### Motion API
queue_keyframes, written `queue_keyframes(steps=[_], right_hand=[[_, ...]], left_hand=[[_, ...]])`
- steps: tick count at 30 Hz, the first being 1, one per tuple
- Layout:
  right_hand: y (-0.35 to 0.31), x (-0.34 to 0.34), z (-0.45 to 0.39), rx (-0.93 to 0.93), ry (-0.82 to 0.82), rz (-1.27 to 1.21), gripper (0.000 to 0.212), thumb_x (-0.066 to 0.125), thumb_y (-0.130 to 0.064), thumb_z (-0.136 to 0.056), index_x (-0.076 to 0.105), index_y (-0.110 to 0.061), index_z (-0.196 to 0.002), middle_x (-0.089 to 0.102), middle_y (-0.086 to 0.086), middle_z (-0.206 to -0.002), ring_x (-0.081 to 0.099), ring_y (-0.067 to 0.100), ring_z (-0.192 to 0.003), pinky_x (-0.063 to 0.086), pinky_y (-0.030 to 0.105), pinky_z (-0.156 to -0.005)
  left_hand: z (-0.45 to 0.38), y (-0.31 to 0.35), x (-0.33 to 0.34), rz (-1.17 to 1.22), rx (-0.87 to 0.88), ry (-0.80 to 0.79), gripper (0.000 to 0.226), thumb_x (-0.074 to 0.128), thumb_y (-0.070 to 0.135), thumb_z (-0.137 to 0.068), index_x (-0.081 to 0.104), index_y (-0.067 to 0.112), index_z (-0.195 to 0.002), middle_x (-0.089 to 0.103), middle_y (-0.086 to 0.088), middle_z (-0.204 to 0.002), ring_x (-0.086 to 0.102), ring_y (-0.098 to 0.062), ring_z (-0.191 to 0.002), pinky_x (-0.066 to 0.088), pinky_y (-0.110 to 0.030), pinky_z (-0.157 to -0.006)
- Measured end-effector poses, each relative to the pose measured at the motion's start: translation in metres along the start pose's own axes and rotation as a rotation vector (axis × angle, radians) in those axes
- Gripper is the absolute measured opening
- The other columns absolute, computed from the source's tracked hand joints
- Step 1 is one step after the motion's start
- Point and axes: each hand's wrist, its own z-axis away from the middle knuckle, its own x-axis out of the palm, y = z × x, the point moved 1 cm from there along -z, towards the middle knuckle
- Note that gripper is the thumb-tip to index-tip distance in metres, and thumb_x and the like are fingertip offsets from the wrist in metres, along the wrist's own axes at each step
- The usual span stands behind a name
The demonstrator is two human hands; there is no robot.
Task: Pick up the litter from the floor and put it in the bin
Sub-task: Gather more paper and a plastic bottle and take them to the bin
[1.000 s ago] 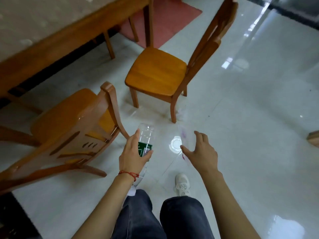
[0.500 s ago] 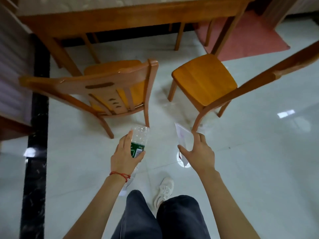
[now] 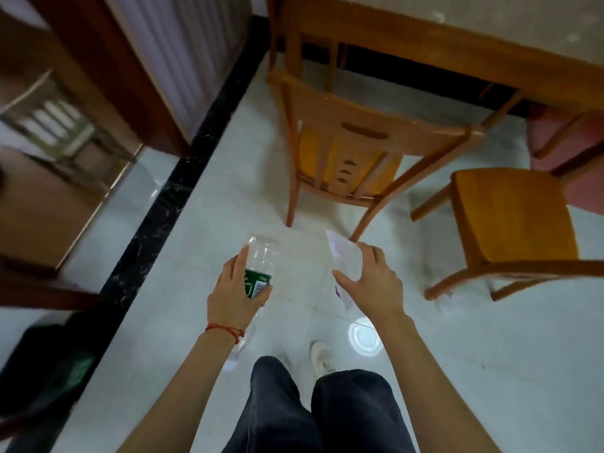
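Gripping a clear bottle (image 3: 260, 269) in the left hand (image 3: 233, 297), right hand (image 3: 372, 286) pinching a thin wrapper (image 3: 343, 256) (blurred), view swung leftward since before, dark bin (image 3: 49, 364) newly visible at the floor's lower-left edge.

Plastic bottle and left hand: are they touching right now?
Touching. The head view shows the left hand wrapped around the plastic bottle, thumb and fingers across its green label.

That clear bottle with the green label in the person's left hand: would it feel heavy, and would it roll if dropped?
The plastic bottle looks clear right through, so it is probably empty and light. Its round body would likely roll on the glossy floor tiles. The left hand wraps it easily; thin plastic like this may dent under a firm squeeze.
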Motion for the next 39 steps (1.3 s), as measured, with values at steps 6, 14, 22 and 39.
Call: queue_keyframes(steps=[6, 14, 22, 39], right_hand=[[-0.069, 0.025, -0.016, -0.36, -0.151, 0.045, 0.069, 0.059, -0.053, -0.079, 0.034, -0.016, -0.132, 0.041, 0.004, -0.137, 0.055, 0.026, -0.107, 0.047, 0.036, -0.082], [-0.138, 0.062, 0.019, -0.784, -0.345, 0.125, 0.068, 0.06, -0.052, -0.079, 0.034, -0.016, -0.131, 0.041, 0.002, -0.136, 0.057, 0.027, -0.101, 0.045, 0.034, -0.075], [-0.212, 0.115, 0.106, -1.085, -0.497, 0.184, 0.065, 0.064, -0.049, -0.077, 0.039, -0.014, -0.126, 0.047, 0.005, -0.129, 0.06, 0.028, -0.09, 0.047, 0.033, -0.071], [-0.416, 0.25, 0.231, -1.192, -0.533, 0.25, 0.07, 0.059, -0.054, -0.079, 0.035, -0.016, -0.132, 0.042, 0.005, -0.137, 0.058, 0.027, -0.104, 0.048, 0.033, -0.078]], left_hand=[[0.058, -0.041, -0.032, 0.027, -0.301, 0.247, 0.08, 0.077, 0.028, -0.071, 0.033, 0.011, -0.137, 0.051, -0.015, -0.123, 0.058, -0.032, -0.099, 0.05, -0.036, -0.073], [0.169, -0.065, -0.053, 0.02, -0.72, 0.537, 0.079, 0.076, 0.028, -0.072, 0.034, 0.011, -0.137, 0.05, -0.019, -0.126, 0.057, -0.034, -0.099, 0.052, -0.043, -0.073], [0.279, -0.101, -0.076, 0.035, -0.994, 0.743, 0.078, 0.075, 0.028, -0.074, 0.031, 0.013, -0.138, 0.049, -0.018, -0.127, 0.057, -0.034, -0.101, 0.053, -0.047, -0.074], [0.354, -0.297, -0.205, 0.102, -1.075, 0.8, 0.079, 0.075, 0.027, -0.073, 0.031, 0.013, -0.138, 0.05, -0.017, -0.126, 0.057, -0.033, -0.101, 0.053, -0.043, -0.072]])
